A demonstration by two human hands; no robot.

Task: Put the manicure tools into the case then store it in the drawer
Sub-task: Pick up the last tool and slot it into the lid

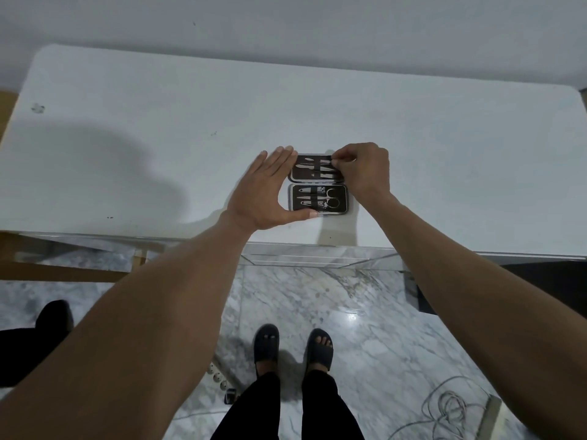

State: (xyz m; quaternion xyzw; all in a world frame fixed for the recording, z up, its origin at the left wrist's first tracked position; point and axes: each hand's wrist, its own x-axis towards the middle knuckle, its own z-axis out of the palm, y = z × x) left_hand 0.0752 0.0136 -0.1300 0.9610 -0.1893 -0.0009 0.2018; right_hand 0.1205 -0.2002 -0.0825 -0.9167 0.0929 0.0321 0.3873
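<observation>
Nearest me, my left hand (265, 193) lies flat with straight fingers (279, 158) bracing the left edge of the open case (317, 184), thumb along its near rim. The case sits on the white surface (158, 122) near its front edge, manicure tools (319, 200) strapped in both halves. Beyond, my right hand (365, 173) pinches a tool at the far half's strap.

A white table (158, 100) stands against a pale wall (286, 23) on grey marble floor (365, 312).
</observation>
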